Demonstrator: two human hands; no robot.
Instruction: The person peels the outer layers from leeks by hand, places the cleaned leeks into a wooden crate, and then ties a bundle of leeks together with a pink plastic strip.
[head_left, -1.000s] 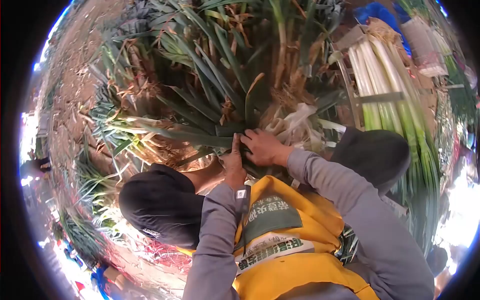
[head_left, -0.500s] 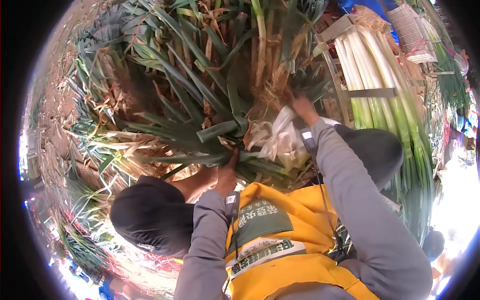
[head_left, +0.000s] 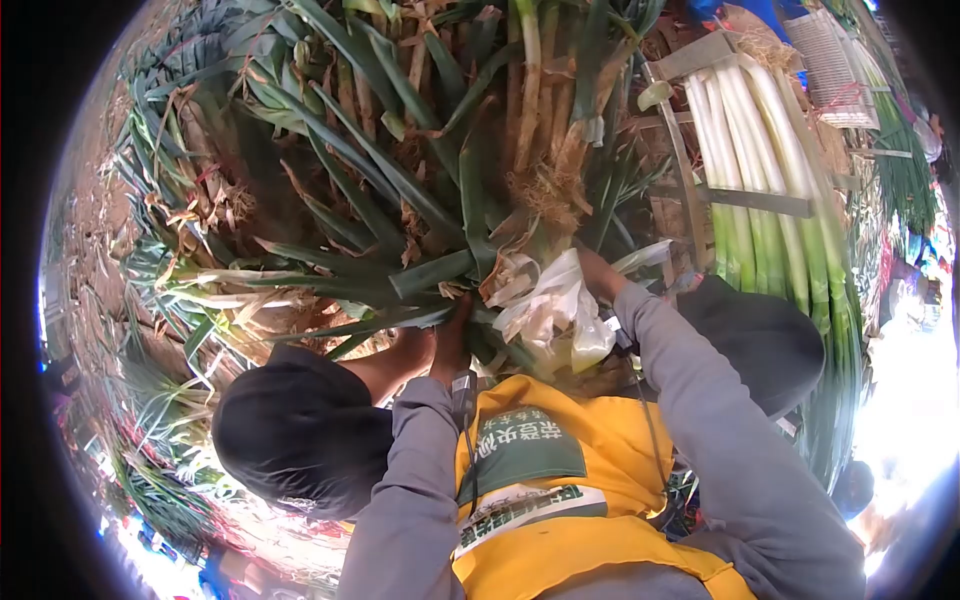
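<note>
My left hand point(head_left: 453, 342) is closed around green leek leaves point(head_left: 435, 275) in front of my body, its fingers partly hidden among them. To the right, my right hand point(head_left: 598, 274) grips a crumpled white plastic bag point(head_left: 552, 305); its fingertips are out of sight behind the plastic. A strip of the bag sticks out to the right past that hand. Just beyond the bag hang the pale, stringy roots point(head_left: 550, 195) of upright leeks.
Long leeks with white stems point(head_left: 750, 140) lie at the right, across a wooden frame point(head_left: 755, 200). More leeks point(head_left: 215, 130) are heaped at the left and far side. My dark-clad knees point(head_left: 300, 425) flank the work area. Loose leaves and dry scraps litter the ground.
My right hand has drawn back toward my body from beside the roots, and the top of the plastic bag has come with it. My left hand has stayed at the leaves.
</note>
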